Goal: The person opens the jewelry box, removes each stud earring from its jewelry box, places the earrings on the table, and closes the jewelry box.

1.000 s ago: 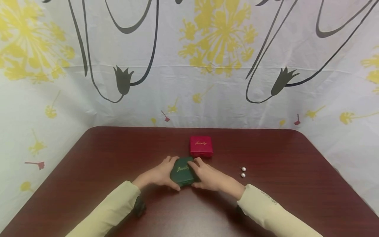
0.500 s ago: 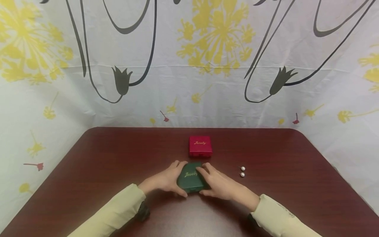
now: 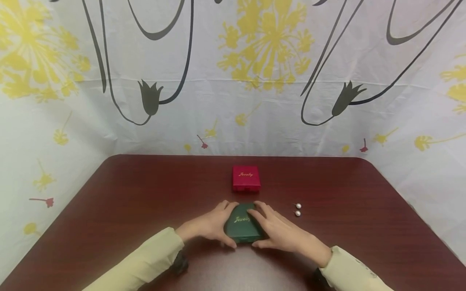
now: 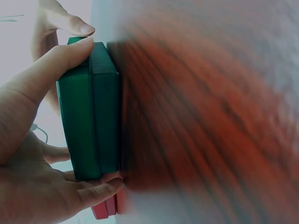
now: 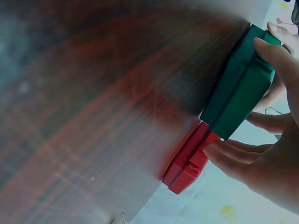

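Observation:
A green jewelry box with gold lettering lies flat on the table, its lid closed. From the left side my left hand grips it, thumb at the front corner and fingers towards the back corner. My right hand holds the opposite side, its thumb at the front and one finger over the lid's edge. In the left wrist view the thumb touches the front of the green box. The right wrist view shows the seam of the green box and the right hand's fingers around it.
Behind the green box lies a red jewelry box, also closed. Two pearl earrings, a rear one and a front one, lie to the right. A patterned curtain hangs along the brown table's back edge.
Both hands have moved the green box to the right and nearer to me, and it now sits straighter. The red box and the earrings have stayed in place.

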Demonstrator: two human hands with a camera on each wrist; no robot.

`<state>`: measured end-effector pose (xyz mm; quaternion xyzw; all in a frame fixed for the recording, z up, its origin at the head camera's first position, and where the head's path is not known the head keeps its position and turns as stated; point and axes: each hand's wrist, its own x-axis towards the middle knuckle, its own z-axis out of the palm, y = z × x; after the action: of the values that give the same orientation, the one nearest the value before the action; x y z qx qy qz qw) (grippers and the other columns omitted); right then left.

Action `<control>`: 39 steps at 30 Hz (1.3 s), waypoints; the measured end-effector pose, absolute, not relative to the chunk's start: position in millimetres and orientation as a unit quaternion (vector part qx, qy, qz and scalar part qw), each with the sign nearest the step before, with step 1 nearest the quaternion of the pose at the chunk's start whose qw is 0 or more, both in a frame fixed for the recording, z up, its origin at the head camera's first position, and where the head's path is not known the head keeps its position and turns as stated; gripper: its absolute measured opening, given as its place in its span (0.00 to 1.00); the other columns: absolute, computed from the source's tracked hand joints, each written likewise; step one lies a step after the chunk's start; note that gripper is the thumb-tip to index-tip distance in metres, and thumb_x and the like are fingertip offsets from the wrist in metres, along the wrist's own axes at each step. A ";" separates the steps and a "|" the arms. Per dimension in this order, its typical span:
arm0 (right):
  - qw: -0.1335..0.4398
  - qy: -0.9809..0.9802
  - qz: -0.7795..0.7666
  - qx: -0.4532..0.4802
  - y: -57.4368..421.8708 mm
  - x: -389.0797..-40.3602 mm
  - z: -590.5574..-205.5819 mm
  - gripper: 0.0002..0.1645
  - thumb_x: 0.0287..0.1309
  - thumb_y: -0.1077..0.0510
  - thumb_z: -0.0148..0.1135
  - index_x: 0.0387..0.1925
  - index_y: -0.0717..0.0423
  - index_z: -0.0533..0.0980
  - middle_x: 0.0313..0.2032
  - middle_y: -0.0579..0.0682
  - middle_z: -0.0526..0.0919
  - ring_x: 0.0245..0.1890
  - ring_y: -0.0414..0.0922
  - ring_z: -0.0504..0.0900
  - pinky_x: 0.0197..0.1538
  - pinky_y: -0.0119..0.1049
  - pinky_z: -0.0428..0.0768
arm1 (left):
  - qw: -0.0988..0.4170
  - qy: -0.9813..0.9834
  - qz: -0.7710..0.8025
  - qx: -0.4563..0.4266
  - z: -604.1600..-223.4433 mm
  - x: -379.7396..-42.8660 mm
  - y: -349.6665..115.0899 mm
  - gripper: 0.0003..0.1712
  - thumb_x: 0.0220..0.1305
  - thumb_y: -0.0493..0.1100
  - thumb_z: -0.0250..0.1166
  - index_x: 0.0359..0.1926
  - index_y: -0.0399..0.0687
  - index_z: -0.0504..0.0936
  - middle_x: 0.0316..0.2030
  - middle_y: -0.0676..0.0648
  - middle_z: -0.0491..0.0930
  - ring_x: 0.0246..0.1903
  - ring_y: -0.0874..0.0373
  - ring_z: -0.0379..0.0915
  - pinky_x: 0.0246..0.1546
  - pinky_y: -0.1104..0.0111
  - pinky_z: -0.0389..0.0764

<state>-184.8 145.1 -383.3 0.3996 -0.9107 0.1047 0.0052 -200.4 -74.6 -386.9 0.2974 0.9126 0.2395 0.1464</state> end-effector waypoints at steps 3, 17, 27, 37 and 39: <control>-0.005 -0.908 0.112 0.404 146.2 -185.0 -383.2 0.49 0.41 0.40 0.67 0.60 0.61 0.60 0.59 0.63 0.58 0.53 0.52 0.66 0.49 0.48 0.72 | 0.149 0.910 0.234 0.307 -386.6 -199.4 -71.8 0.59 0.34 0.59 0.73 0.64 0.42 0.52 0.51 0.45 0.60 0.50 0.55 0.61 0.48 0.64 0.70; 0.021 -0.901 0.093 0.424 146.7 -186.9 -382.9 0.51 0.39 0.39 0.67 0.59 0.64 0.61 0.55 0.57 0.62 0.51 0.47 0.65 0.48 0.43 0.72 | 0.146 0.911 0.225 0.313 -387.4 -197.5 -66.9 0.59 0.34 0.61 0.72 0.65 0.46 0.52 0.52 0.46 0.60 0.51 0.56 0.60 0.48 0.64 0.70; 0.016 -0.898 0.087 0.431 145.9 -189.0 -383.1 0.51 0.38 0.40 0.67 0.59 0.65 0.61 0.53 0.56 0.63 0.48 0.46 0.65 0.47 0.40 0.73 | 0.139 0.919 0.208 0.304 -388.2 -193.4 -68.0 0.62 0.31 0.56 0.75 0.65 0.44 0.50 0.50 0.45 0.60 0.52 0.54 0.58 0.51 0.63 0.68; 0.000 -0.907 0.071 0.416 143.5 -188.1 -379.0 0.53 0.37 0.38 0.67 0.60 0.65 0.60 0.53 0.57 0.64 0.50 0.48 0.66 0.49 0.44 0.72 | 0.117 0.922 0.200 0.311 -392.4 -193.0 -68.8 0.60 0.32 0.51 0.75 0.63 0.37 0.50 0.51 0.43 0.63 0.54 0.51 0.57 0.55 0.60 0.63; 0.001 -0.908 0.064 0.414 141.4 -188.0 -378.3 0.54 0.37 0.37 0.67 0.60 0.66 0.60 0.53 0.58 0.64 0.51 0.49 0.66 0.51 0.45 0.70 | 0.112 0.922 0.196 0.315 -393.0 -192.7 -69.0 0.60 0.32 0.51 0.75 0.63 0.36 0.51 0.51 0.43 0.63 0.53 0.51 0.57 0.55 0.61 0.63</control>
<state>-188.0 141.4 -378.3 0.4136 -0.9082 0.0642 0.0008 -192.7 -69.0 -393.0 0.3150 0.9219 0.1962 0.1117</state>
